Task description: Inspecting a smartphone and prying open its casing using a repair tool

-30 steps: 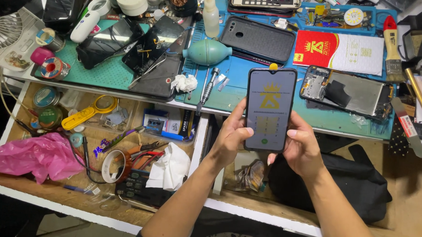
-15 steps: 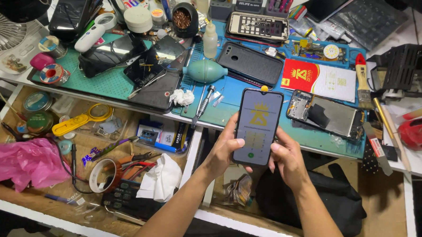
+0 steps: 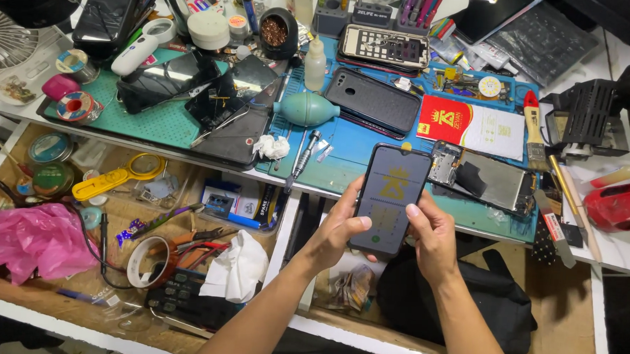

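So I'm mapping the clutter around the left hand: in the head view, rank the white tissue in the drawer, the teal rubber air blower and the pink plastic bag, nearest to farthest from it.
Measured from the left hand, which holds the phone:
1. White tissue, in the open drawer just left of the hand.
2. Teal air blower, up on the blue mat beyond the hand.
3. Pink plastic bag, at the drawer's far left.

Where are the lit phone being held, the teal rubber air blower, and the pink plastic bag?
Lit phone (image 3: 391,194), head view, middle of its screen.
Teal air blower (image 3: 311,108), head view, its round bulb.
Pink plastic bag (image 3: 32,239), head view, its crumpled middle.
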